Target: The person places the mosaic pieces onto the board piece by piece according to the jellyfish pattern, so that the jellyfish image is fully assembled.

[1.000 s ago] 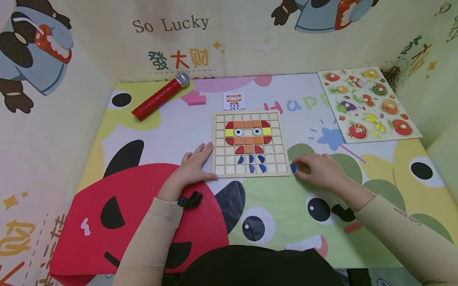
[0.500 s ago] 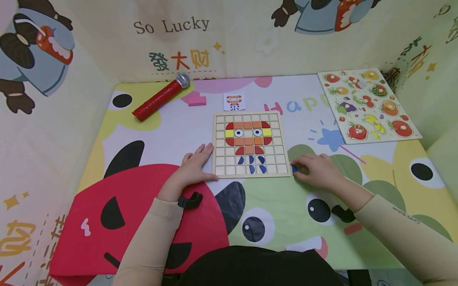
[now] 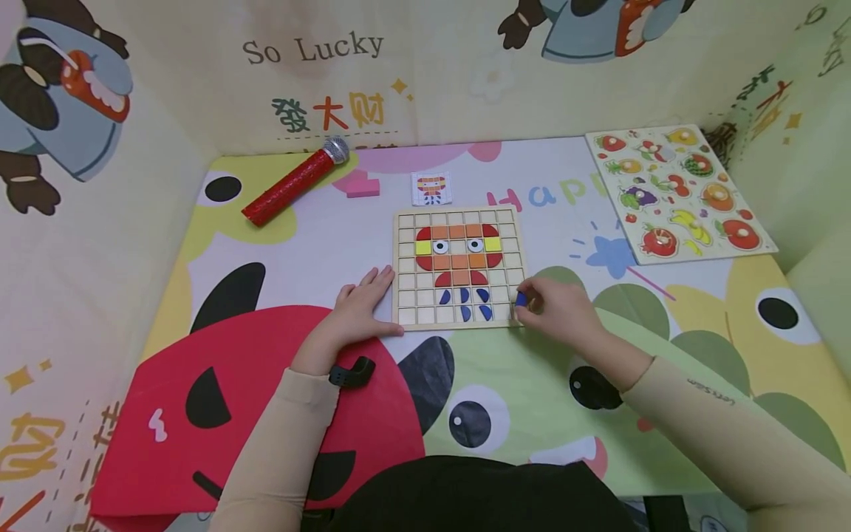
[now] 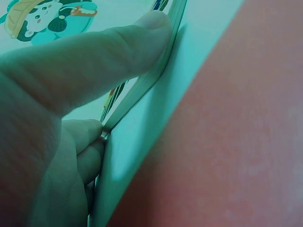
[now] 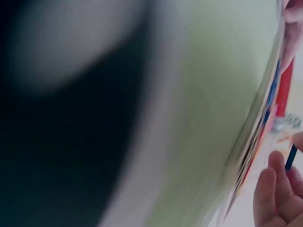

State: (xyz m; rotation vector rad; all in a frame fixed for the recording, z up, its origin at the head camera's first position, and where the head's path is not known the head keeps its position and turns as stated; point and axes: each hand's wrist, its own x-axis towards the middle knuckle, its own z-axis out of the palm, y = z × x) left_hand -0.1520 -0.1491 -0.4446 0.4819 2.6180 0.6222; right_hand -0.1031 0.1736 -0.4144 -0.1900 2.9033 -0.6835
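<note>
A square wooden grid board (image 3: 405, 295) lies on the table, with red, orange, yellow and eye-printed tiles in its upper cells and several blue petal-shaped tiles below them. My left hand (image 3: 359, 310) rests at the board's left edge, fingers extended; in the left wrist view the thumb (image 4: 151, 42) lies against the board's side. At the lower right edge, my right hand (image 3: 555, 310) pinches a blue tile (image 3: 521, 299) between thumb and fingers, over the board's border. The right wrist view shows that blue tile (image 5: 290, 158) edge-on between the fingertips.
Behind the board lies a small picture card (image 3: 431, 189) of a similar tile figure. A pink block (image 3: 363, 188) and a red glittery microphone (image 3: 295, 181) are at the back left. A fruit puzzle board (image 3: 681, 196) lies at the back right.
My right hand has moved left with the blue tile, from beside the board to over its lower right edge. The left hand has stayed at the left edge.
</note>
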